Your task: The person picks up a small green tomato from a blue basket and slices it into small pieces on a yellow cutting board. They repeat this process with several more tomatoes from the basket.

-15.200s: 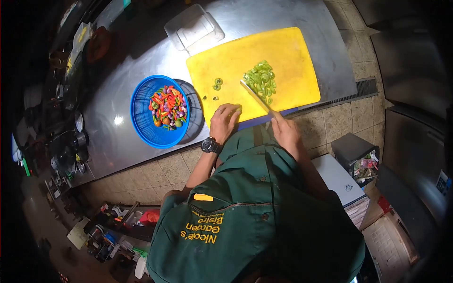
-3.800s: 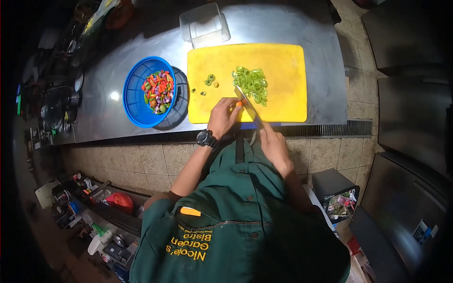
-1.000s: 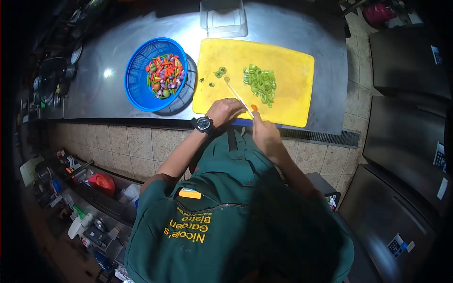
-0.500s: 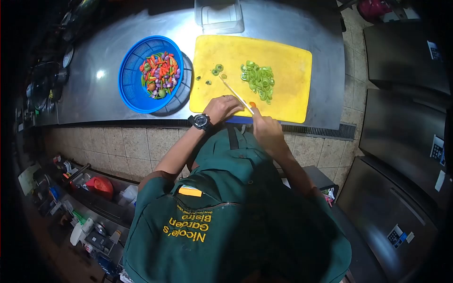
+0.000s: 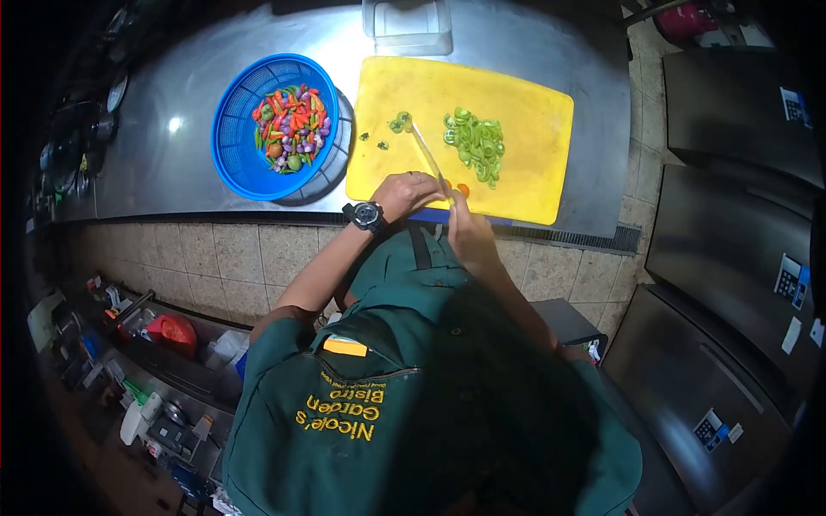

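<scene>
A yellow cutting board (image 5: 516, 95) lies on a steel counter (image 5: 198, 103). On it sits a pile of sliced green chillies (image 5: 475, 146), with a few loose slices (image 5: 399, 122) to the left. My right hand (image 5: 469, 232) grips a knife (image 5: 428, 153) whose blade points up and left over the board. My left hand (image 5: 408, 192), with a black watch on its wrist, rests at the board's near edge, fingers curled by the blade. A small orange piece (image 5: 463, 189) lies between my hands.
A blue basket (image 5: 237, 146) of red, green and purple chillies stands left of the board. A clear plastic container (image 5: 408, 24) sits behind the board. Steel cabinets stand at the right, shelves with clutter at the lower left.
The knife blade has swung from pointing left to pointing more steeply up the board. My hands stay at the board's near edge. The view has shifted slightly.
</scene>
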A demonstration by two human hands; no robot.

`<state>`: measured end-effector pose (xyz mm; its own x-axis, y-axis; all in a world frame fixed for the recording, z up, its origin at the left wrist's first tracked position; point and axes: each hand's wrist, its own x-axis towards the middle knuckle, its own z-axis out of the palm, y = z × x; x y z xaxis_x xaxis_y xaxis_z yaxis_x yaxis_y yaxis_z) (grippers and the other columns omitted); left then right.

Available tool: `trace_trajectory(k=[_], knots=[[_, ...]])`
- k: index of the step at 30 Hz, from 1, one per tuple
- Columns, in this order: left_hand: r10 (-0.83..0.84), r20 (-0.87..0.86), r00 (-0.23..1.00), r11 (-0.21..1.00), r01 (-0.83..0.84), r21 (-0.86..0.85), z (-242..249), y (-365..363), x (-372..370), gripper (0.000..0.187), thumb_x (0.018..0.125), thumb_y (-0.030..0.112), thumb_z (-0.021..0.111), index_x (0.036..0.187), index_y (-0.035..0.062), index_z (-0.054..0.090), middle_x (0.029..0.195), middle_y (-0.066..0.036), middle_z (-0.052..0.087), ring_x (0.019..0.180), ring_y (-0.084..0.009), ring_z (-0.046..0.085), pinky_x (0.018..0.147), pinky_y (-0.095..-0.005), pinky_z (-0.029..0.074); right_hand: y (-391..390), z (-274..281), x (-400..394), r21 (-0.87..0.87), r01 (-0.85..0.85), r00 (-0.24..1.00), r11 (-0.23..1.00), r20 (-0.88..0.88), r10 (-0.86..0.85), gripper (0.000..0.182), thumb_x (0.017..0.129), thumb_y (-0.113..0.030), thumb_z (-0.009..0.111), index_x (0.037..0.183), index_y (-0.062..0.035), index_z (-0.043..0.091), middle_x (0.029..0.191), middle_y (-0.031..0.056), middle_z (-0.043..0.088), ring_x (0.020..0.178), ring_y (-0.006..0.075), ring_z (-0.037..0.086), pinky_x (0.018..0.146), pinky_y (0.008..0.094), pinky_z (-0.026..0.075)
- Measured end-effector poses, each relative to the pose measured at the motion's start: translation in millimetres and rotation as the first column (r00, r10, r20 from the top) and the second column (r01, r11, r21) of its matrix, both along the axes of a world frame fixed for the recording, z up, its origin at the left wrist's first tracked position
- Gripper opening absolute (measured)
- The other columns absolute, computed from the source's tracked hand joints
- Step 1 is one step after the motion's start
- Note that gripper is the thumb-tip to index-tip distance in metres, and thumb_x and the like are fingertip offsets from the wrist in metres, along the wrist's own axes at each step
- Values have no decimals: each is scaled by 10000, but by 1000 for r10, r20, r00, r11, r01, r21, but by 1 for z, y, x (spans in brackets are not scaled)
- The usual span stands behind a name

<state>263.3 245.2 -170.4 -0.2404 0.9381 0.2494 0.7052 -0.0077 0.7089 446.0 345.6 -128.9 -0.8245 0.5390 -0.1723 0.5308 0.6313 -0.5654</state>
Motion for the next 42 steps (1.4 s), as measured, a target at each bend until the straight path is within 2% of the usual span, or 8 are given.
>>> trace_trajectory(k=[11, 19, 26, 29, 32, 35, 38, 42], knots=[[-77, -18, 997, 997, 77, -22, -10, -4, -8, 165, 933, 162, 725, 1093, 153, 766, 1057, -52, 770, 919, -259, 746, 767, -365, 615, 6, 19, -4, 149, -32, 992, 988, -116, 49, 302, 1045, -168, 546, 1327, -67, 583, 681, 216, 630, 636, 436, 635, 619, 556, 501], [-71, 1, 997, 997, 71, -19, -4, -4, -7, 206, 924, 163, 737, 1127, 160, 770, 1068, -49, 771, 925, -255, 747, 773, -365, 620, -1, 11, 3, -34, -5, 999, 999, -32, 4, 354, 1031, -170, 527, 1379, -112, 566, 719, 251, 649, 691, 475, 659, 682, 591, 535], [-54, -31, 998, 999, 54, 5, -6, -4, -5, 135, 918, 193, 751, 1040, 136, 764, 1022, -38, 762, 891, -235, 738, 740, -356, 608, -6, -6, -6, 5, 76, 997, 997, 16, -76, 349, 1024, -172, 552, 1366, -112, 592, 724, 247, 653, 671, 460, 656, 676, 592, 532], [23, -53, 998, 1000, -22, 12, -3, -2, 2, 116, 920, 202, 756, 1008, 128, 770, 983, -33, 754, 853, -233, 730, 716, -357, 600, 4, -11, 0, 111, 73, 982, 991, -179, -53, 322, 1018, -177, 573, 1327, -110, 634, 783, 257, 680, 682, 462, 657, 685, 578, 535], [136, -30, 990, 991, -136, -9, -2, 9, 12, 100, 918, 206, 762, 976, 125, 774, 969, -32, 750, 836, -236, 725, 701, -357, 594, 23, 14, 2, -33, 102, 964, 994, -242, -107, 264, 1021, -185, 584, 1252, -91, 671, 856, 259, 704, 731, 452, 672, 699, 545, 540], [166, -39, 985, 986, -167, -23, -4, 30, 11, 100, 918, 209, 759, 961, 120, 772, 967, -39, 744, 837, -247, 723, 704, -357, 589, 36, 65, 2, -277, 315, 917, 908, -158, -366, 255, 1049, -194, 530, 1185, -10, 642, 974, 267, 705, 873, 462, 686, 742, 494, 539], [186, -27, 982, 983, -186, 1, -1, 56, 9, 81, 932, 171, 733, 971, 106, 759, 992, -55, 734, 840, -273, 718, 719, -368, 589, 48, 66, 21, -212, 344, 896, 915, -216, -387, 280, 1068, -228, 508, 1155, 14, 618, 926, 241, 706, 851, 418, 707, 749, 455, 532], [258, 136, 957, 965, -263, 18, 11, 66, 15, 96, 935, 118, 657, 1011, 104, 715, 1088, -72, 700, 907, -309, 699, 778, -405, 589, 48, 65, 49, -182, 425, 896, 887, -53, -441, 335, 1067, -234, 503, 1268, 13, 608, 936, 214, 713, 856, 358, 699, 786, 429, 527]])
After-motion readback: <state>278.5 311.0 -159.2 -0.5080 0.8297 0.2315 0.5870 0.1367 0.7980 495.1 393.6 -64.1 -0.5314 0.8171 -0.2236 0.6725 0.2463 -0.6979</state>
